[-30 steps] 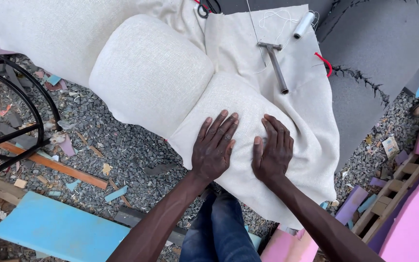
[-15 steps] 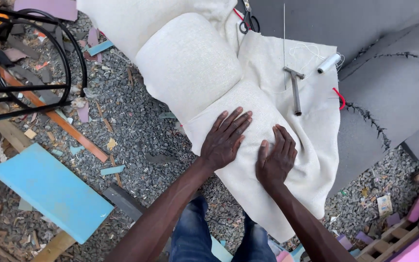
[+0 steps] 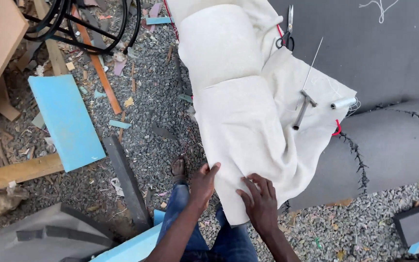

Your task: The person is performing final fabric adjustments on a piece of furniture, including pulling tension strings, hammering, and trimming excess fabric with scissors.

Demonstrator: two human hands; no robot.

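I am looking down at a padded cushion wrapped in cream fabric [image 3: 238,116], which lies over gravel ground [image 3: 156,106] and leans against a dark grey upholstered piece [image 3: 389,145]. My left hand [image 3: 203,183] rests at the lower left edge of the fabric, thumb on top, its grip closed lightly on the cloth edge. My right hand [image 3: 260,201] lies flat on the lower end of the fabric, fingers spread and pressing, grasping nothing. The two hands sit near each other at the bottom corner of the cloth, above my blue jeans [image 3: 209,233]. Higher up on the fabric lie a small hammer [image 3: 302,108] and, just beside it to the right, a white thread spool [image 3: 344,102]. Scissors [image 3: 287,33] lie near the top edge. On the gravel to the left lie a light blue foam board [image 3: 66,119] and a wooden plank [image 3: 18,172].
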